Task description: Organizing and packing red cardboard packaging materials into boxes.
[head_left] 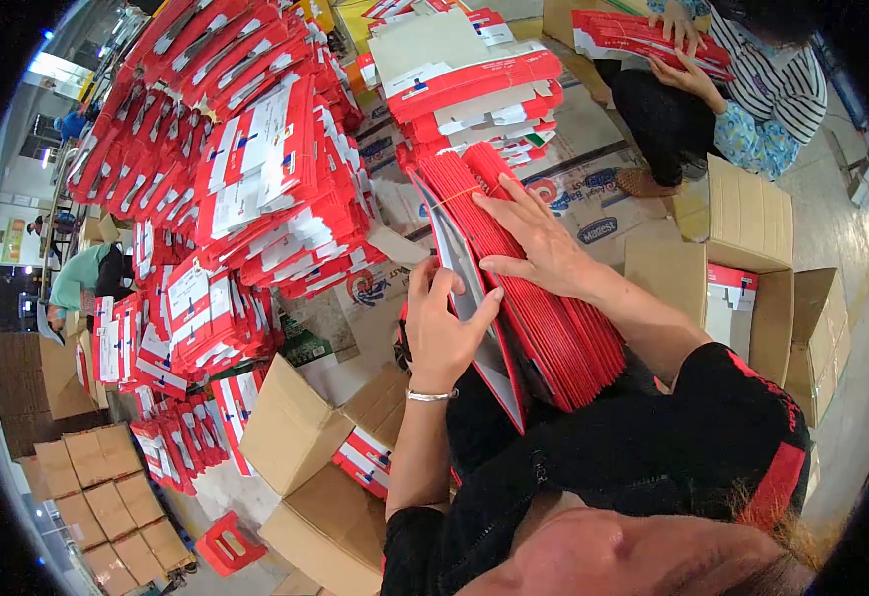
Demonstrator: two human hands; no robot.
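Note:
A thick bundle of flat red cardboard mailers [553, 318] stands on edge against my lap, leaning to the upper left. A thin yellowish band [462, 195] crosses its upper end. My left hand [446, 326], with a silver bangle at the wrist, grips the outermost mailer [474, 323] on the bundle's left side, whose grey-white face stands a little apart from the others. Across the top edges of the bundle lies my right hand [539, 243], fingers stretched out and thumb spread, pressing on the mailers without closing round them.
High piles of banded red-and-white mailers [265, 179] fill the left, and another stack [469, 84] stands ahead. Open cartons hold mailers at lower left [295, 427] and right [772, 298]. A co-worker [767, 84] handles mailers at upper right. A red stool [229, 544] stands lower left.

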